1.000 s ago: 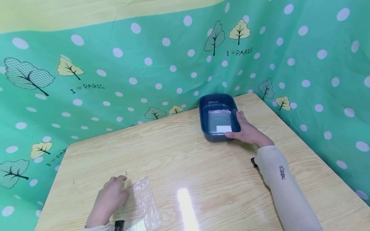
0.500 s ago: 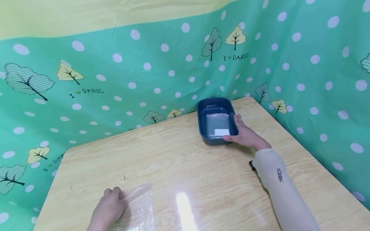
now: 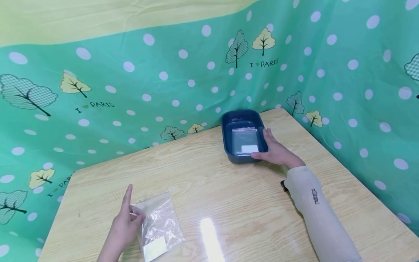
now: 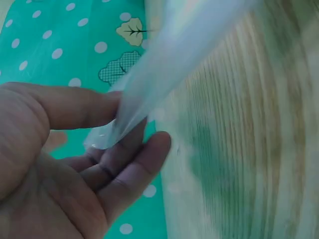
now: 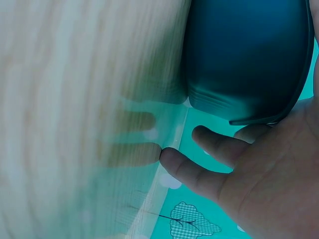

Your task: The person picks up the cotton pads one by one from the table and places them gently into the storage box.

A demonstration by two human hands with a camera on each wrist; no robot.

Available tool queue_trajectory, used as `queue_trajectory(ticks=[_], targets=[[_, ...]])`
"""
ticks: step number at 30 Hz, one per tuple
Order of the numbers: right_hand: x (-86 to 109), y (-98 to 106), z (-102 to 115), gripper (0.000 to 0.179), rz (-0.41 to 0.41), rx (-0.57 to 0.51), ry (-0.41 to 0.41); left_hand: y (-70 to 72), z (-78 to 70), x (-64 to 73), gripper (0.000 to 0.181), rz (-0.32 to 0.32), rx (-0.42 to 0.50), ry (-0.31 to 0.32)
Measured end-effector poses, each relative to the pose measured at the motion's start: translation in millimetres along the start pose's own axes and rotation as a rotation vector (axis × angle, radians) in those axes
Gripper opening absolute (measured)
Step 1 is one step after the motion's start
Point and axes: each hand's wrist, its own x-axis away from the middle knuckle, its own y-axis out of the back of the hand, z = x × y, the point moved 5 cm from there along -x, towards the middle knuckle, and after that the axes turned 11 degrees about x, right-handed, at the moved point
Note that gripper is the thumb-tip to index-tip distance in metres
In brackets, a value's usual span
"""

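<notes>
My left hand point(image 3: 122, 227) pinches the upper left corner of a clear plastic zip bag point(image 3: 162, 218) with a white label point(image 3: 155, 248). Its index finger points straight forward, away from the bag. In the left wrist view the thumb presses the clear film point(image 4: 132, 107) against the fingers. My right hand point(image 3: 278, 153) rests at the near right corner of a dark blue plastic box point(image 3: 243, 159), thumb along the near rim, straight fingers along the right side. Another clear bag point(image 3: 244, 137) with a white label lies flat inside the box.
The wooden table point(image 3: 196, 182) reaches back to a green dotted curtain point(image 3: 131, 87) with tree prints, which also hangs along the right side. The box stands near the back right corner. Light glares off the tabletop point(image 3: 211, 236) near the front.
My left hand and the bag have shifted slightly forward, the index finger has straightened out, and the bag's label shows more fully. My right hand stays on the box.
</notes>
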Motion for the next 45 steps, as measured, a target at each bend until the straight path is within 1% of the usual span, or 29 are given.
queue_trajectory(ticks=[2,5,7,9,11,13,15,19,22,24,29,32,34,36,38,41,45], targets=[[0.3,0.6,0.3,0.125,0.002,-0.004,0.010,1.0,-4.3,0.0,0.080,-0.036,-0.008,-0.048],[1.2,1.6,0.6,0.125,0.003,-0.007,0.018,1.7,-9.8,0.2,0.046,-0.090,-0.055,-0.121],[1.5,2.0,1.1,0.124,0.006,-0.012,0.019,1.3,-11.5,0.3,0.038,-0.097,-0.056,-0.138],[1.7,2.3,1.9,0.123,0.009,-0.019,0.020,-0.2,-12.0,0.4,0.044,-0.075,-0.033,-0.136],[1.9,2.6,2.8,0.123,0.011,-0.024,0.022,-2.1,-12.3,0.2,0.058,-0.048,0.015,-0.135],[2.2,2.9,3.0,0.123,0.013,-0.024,0.022,-3.8,-13.7,0.2,0.071,-0.033,0.062,-0.149],[2.7,3.2,3.1,0.124,0.012,-0.023,0.023,-4.6,-16.3,-0.1,0.078,-0.042,0.098,-0.193],[3.1,3.5,3.0,0.125,0.011,-0.024,0.028,-3.8,-23.0,0.5,0.076,-0.072,0.104,-0.284],[2.9,3.5,3.1,0.123,0.008,-0.028,0.031,-1.3,-28.6,0.8,0.073,-0.082,0.084,-0.320],[2.8,3.5,3.0,0.121,0.007,-0.027,0.031,1.0,-32.4,0.6,0.072,-0.077,0.066,-0.316],[2.6,3.4,2.7,0.120,0.008,-0.024,0.026,6.1,-49.1,0.9,0.067,-0.089,-0.047,-0.337],[2.4,3.3,1.9,0.120,0.007,-0.021,0.025,7.5,-63.9,2.4,0.065,-0.104,-0.121,-0.400],[2.3,3.2,1.1,0.120,0.007,-0.020,0.024,7.8,-74.9,2.4,0.064,-0.115,-0.172,-0.457],[1.8,3.0,0.2,0.120,0.006,-0.018,0.026,7.5,-86.2,1.6,0.063,-0.133,-0.232,-0.516],[1.8,3.1,-0.6,0.121,0.005,-0.018,0.023,5.3,-96.5,-1.4,0.062,-0.140,-0.283,-0.551],[1.9,3.4,-1.3,0.121,0.000,-0.024,0.021,-0.4,-110.4,-7.7,0.061,-0.116,-0.305,-0.573],[1.4,2.8,-0.4,0.121,0.002,-0.032,0.029,-6.6,-127.6,-16.0,0.059,-0.092,-0.274,-0.607]])
